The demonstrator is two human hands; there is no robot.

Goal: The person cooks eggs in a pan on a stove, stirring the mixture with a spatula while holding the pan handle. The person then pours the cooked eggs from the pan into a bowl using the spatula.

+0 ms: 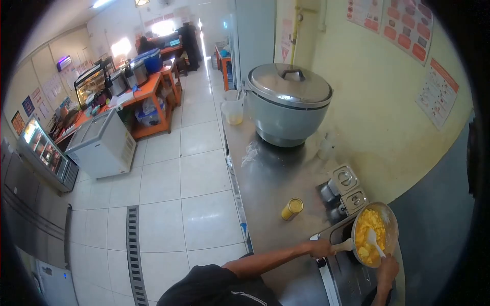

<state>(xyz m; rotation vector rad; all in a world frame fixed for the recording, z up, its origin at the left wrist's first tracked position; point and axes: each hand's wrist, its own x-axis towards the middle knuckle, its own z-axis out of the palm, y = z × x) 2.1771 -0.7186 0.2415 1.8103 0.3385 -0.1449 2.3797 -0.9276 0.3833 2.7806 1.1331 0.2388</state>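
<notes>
My left hand (320,248) is wrapped round the pale handle of a frying pan (392,228) at the lower right. Yellow pieces, like scrambled egg (369,222), cover much of the pan's inside. In my right hand (388,270) is a white spatula (373,237), its blade down among the yellow food. Beneath the pan is a stove (352,279), partly hidden. Beyond my left hand stands a yellow can (292,209) on the steel counter (268,224).
Lidded steel containers (348,188) sit just behind the pan. A large lidded cooker (290,104) and a plastic jug (233,109) stand farther back. The wall (362,112) bounds the counter's right side. Across the tiled floor are a chest freezer (104,145) and orange tables (153,94).
</notes>
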